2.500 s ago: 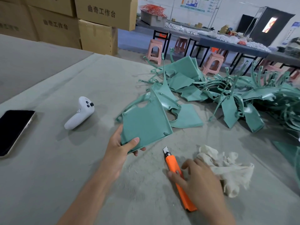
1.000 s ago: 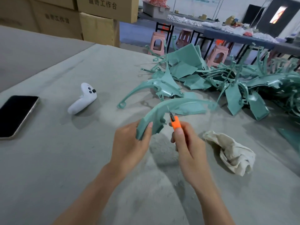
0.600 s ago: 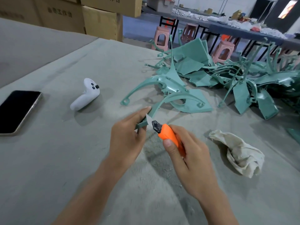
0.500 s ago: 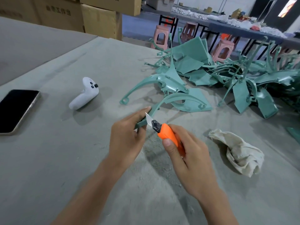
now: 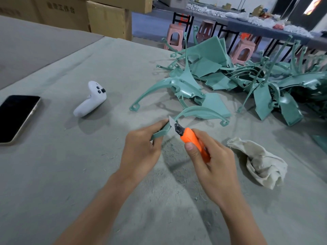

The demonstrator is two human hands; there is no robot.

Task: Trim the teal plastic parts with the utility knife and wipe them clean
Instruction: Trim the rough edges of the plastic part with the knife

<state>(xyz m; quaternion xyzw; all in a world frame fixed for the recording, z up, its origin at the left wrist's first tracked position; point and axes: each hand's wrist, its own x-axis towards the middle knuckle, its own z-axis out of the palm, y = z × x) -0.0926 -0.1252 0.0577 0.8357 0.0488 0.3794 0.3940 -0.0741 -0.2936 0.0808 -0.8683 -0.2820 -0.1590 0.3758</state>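
My left hand [image 5: 141, 149] grips the near end of a curved teal plastic part [image 5: 198, 112], which arches away to the right above the table. My right hand [image 5: 212, 163] holds an orange utility knife [image 5: 192, 140]. Its bare blade rests against the part's edge just beyond my left fingers. A crumpled off-white rag [image 5: 261, 161] lies on the table to the right of my right hand. A heap of more teal parts [image 5: 247, 80] is spread across the back right.
A white game controller [image 5: 92, 101] and a black phone [image 5: 16, 117] lie at the left on the grey table cover [image 5: 53, 174]. Plastic shavings are scattered near my hands. Cardboard boxes [image 5: 106, 18] stand behind, with pink stools [image 5: 175, 38] past the table's far edge.
My right hand picked the knife up from the table. My left hand turned the teal part edge-on. Since half a second ago the blade has stayed at the part's edge, little else moving.
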